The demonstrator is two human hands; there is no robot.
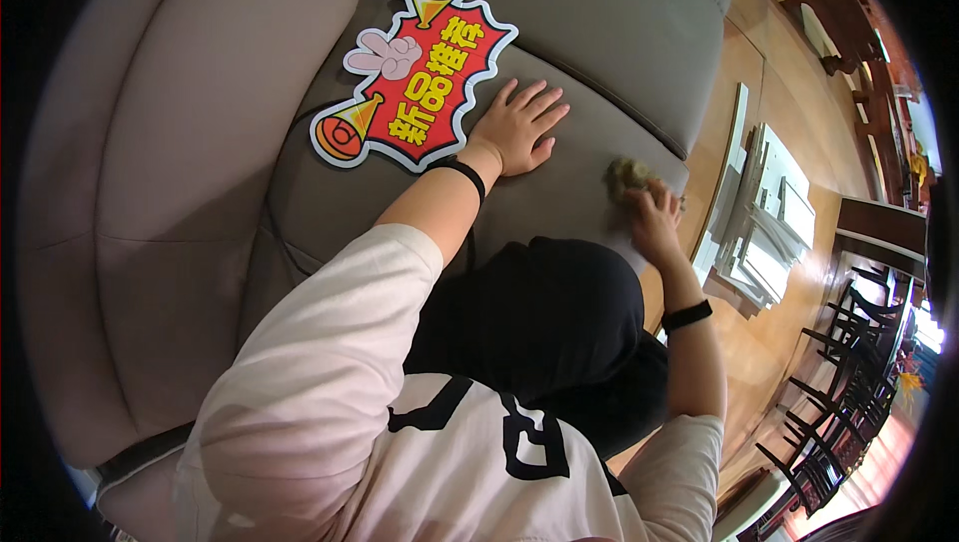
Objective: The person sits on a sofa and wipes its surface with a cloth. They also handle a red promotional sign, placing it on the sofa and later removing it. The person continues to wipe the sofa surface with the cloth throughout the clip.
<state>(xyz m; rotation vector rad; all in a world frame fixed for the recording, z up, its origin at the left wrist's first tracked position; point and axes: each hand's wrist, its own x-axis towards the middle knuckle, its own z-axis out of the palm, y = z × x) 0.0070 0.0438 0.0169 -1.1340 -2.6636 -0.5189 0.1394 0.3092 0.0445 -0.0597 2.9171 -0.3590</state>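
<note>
My left hand (521, 130) lies flat on the grey sofa seat (577, 107) with its fingers spread, holding nothing. Close by its wrist is a red cardboard sign (431, 85) with a white border, yellow characters, a pink hand shape and two cartoon megaphones. It lies flat on the seat cushion. Over at the seat's front edge, my right hand (658, 220) grips a crumpled greenish-brown cloth (628, 175). Hand and cloth are slightly blurred, and the cloth appears to rest against the cushion. Part of the cloth is hidden behind my fingers.
The sofa backrest (172, 167) rises on the left. A dark cord (281, 238) runs over the seat. Several white panels (768, 220) are stacked on the tan floor (779, 77) at the right. Dark wooden chairs (839, 385) stand farther off. My knee (554, 310) is against the seat.
</note>
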